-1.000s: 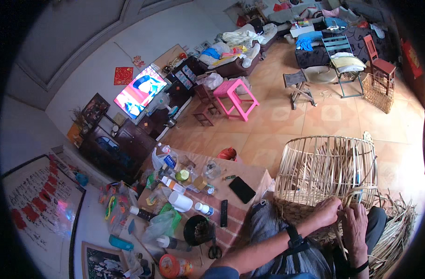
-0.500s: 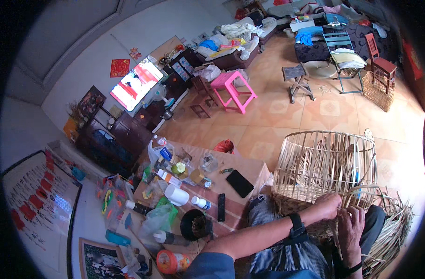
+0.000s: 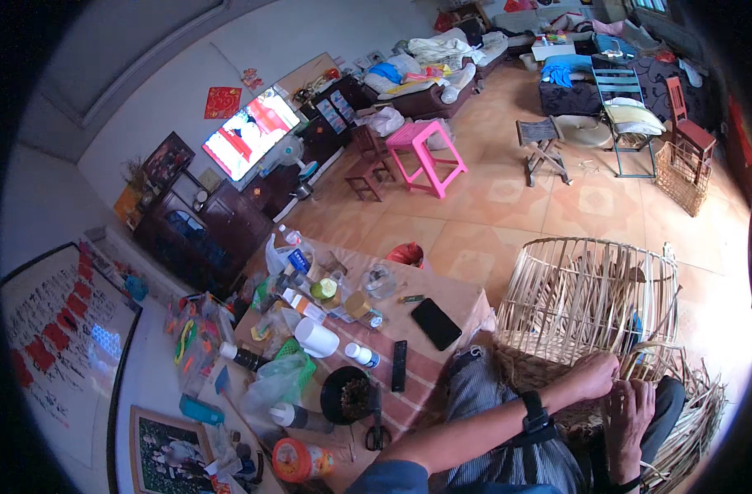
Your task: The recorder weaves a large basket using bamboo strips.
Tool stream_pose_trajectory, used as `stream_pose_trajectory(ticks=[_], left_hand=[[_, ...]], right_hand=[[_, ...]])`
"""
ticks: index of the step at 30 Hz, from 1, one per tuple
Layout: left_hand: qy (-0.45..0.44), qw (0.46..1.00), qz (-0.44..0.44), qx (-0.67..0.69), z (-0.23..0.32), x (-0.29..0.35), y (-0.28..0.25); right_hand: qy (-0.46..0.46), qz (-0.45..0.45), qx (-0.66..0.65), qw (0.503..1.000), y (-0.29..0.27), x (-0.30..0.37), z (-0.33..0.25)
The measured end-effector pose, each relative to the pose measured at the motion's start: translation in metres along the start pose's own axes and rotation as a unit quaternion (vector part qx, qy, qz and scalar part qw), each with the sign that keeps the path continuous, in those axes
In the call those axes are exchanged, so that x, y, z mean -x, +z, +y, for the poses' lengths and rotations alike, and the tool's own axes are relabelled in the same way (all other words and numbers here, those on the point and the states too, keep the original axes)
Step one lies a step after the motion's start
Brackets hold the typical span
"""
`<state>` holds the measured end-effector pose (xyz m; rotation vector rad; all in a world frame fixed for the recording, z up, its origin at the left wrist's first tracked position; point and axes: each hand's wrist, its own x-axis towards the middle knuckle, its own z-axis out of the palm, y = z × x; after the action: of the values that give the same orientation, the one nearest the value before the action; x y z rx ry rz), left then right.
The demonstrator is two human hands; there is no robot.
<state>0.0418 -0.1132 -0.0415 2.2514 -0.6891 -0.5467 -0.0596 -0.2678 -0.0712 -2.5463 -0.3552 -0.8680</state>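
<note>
A half-woven basket [image 3: 590, 288] of pale flat strips, perhaps bamboo, lies against my lap, its open lattice facing away and a denser weave nearer me. My left hand [image 3: 594, 376], with a dark watch on its wrist, reaches across to the basket's near right edge, fingers closed in a pinch. Just beside it, my right hand [image 3: 630, 416] is bent with its fingers curled together at the same edge. A strip [image 3: 652, 346] arches up close to both hands. The fingertips are partly hidden, but both hands seem to grip strips.
Loose strips [image 3: 697, 412] pile up right of my leg. The table [image 3: 442, 387] at left carries a phone [image 3: 436, 324], a remote [image 3: 399, 366], scissors [image 3: 378, 432], bottles and a black bowl [image 3: 343, 393]. A pink stool [image 3: 429, 156] and a folding stool [image 3: 542, 148] stand farther off.
The view has shifted a little, so the room appears moved right and down. Both hands stay together at the basket's edge, and the arched strip sits slightly differently.
</note>
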Motion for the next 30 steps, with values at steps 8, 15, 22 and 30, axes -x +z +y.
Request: stream_pose_trajectory(ticks=[8,15,22,30], left_hand=[[-0.025,0.999,-0.038,0.007,0.0,-0.005,0.0],[0.027,0.999,0.035,0.008,-0.015,0.005,0.022],[0.074,0.987,0.135,0.054,-0.013,0.013,0.023],[0.099,0.97,0.21,-0.068,-0.008,0.028,0.036]], right_hand=[[0.03,-0.056,-0.015,0.998,-0.003,0.004,0.01],[0.066,-0.086,-0.039,0.993,-0.003,-0.009,0.009],[0.117,-0.156,-0.036,0.98,-0.003,-0.026,0.0],[0.099,-0.077,-0.149,0.981,-0.013,-0.018,-0.006]])
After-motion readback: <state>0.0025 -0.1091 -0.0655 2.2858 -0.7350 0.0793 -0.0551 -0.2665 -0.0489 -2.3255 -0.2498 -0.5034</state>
